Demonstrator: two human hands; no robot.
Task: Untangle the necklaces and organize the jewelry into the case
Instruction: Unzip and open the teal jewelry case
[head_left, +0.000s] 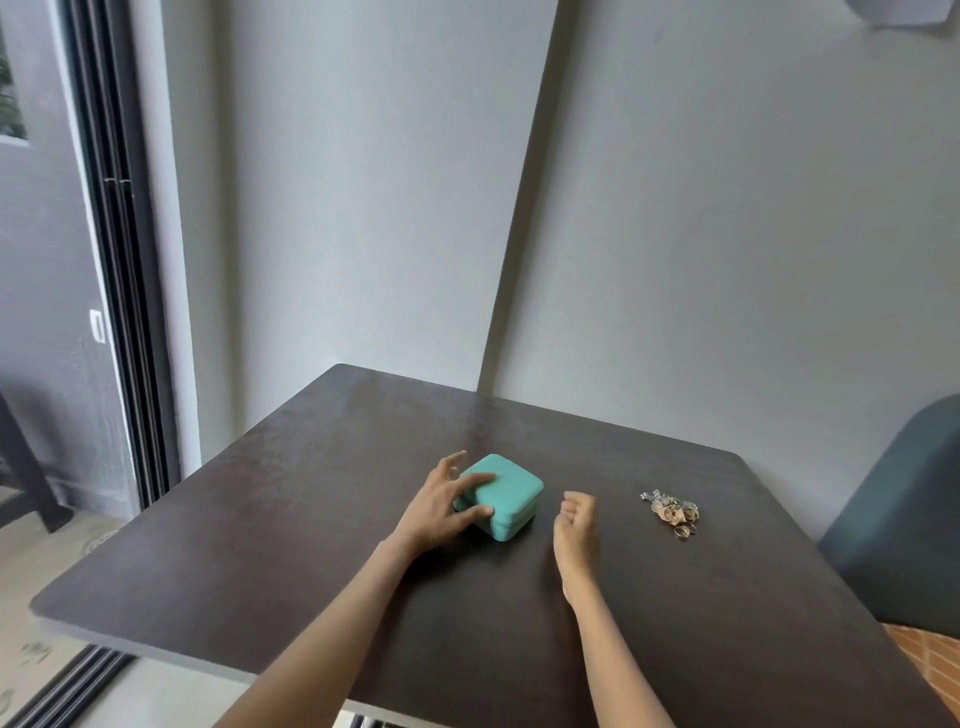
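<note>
Dark table (675, 649) with teal case (511, 493), tangled jewelry heap (671, 510).

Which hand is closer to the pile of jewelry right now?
The right hand. It hovers loosely curled between the teal case and the jewelry pile, apart from both. The left hand is farther away, resting on the closed case's far side from the pile.

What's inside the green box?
You can't see inside. The box is closed on the table, so anything in it is hidden. The left hand lies on its lid. The jewelry sits in a pile outside, to the right.
</note>
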